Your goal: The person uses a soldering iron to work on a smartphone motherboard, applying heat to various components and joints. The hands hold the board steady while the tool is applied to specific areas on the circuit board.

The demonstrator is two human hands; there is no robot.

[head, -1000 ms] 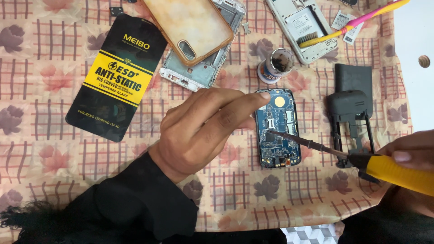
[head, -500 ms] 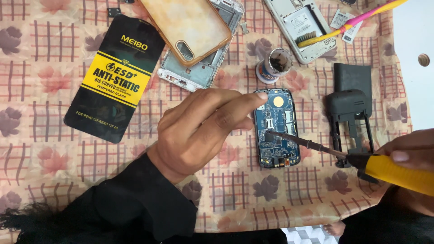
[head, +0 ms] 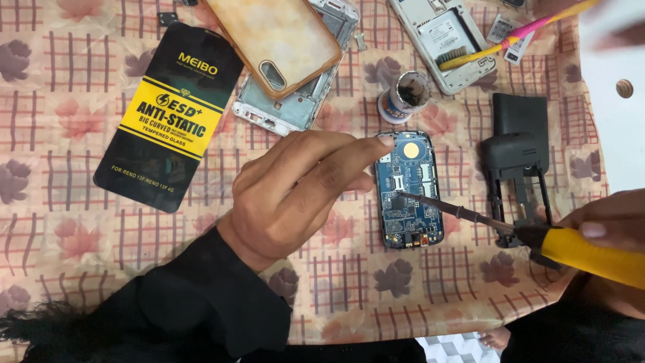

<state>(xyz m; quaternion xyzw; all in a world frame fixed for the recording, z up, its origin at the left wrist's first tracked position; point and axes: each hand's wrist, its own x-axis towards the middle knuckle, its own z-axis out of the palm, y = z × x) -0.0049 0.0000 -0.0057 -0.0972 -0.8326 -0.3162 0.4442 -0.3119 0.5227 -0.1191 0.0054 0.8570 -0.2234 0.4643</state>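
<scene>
1. I see a blue circuit board (head: 408, 190) lying on the patterned bench cloth (head: 60, 222).
2. My left hand (head: 295, 191) rests beside it, fingers (head: 349, 149) bent, touching its upper left edge.
3. My right hand (head: 608, 225) grips a yellow-handled screwdriver (head: 517, 232), tip on the board.

The left hand (head: 295, 191) steadies a blue phone circuit board (head: 408, 189) at its nine o'clock edge; the right hand (head: 608, 225) grips a yellow-handled screwdriver (head: 510, 228), tip on the board.
</scene>
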